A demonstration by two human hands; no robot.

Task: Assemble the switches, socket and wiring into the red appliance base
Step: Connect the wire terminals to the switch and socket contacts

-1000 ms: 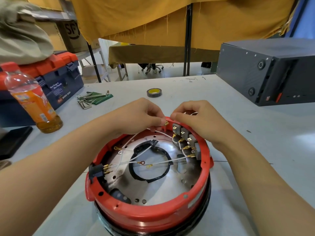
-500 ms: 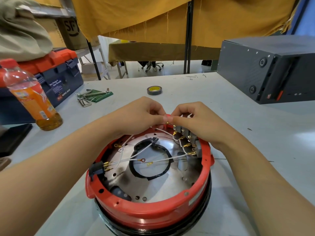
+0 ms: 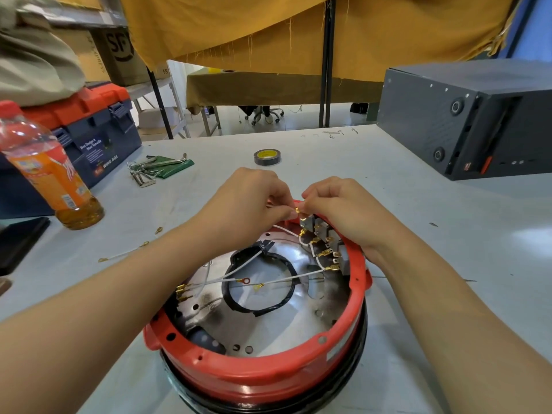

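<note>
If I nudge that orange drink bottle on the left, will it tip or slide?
The bottle stands upright, tall and narrow, so it would probably tip before sliding. Liquid shows only in its lower part, so it is likely fairly light. Its round body would probably roll on the table.

Grey table (image 3: 448, 249) w/ red base (image 3: 268, 375), bottle (image 3: 50, 174), toolbox (image 3: 98, 135), tape roll (image 3: 265, 157), hex keys (image 3: 149, 171), black box (image 3: 466, 115).

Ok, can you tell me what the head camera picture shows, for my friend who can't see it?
Two hands meet at the far rim of a round red appliance base: the left hand and right hand pinch a small brass connector above a row of grey switches. White wires cross the shiny metal inside. An orange drink bottle stands at the left.
</note>
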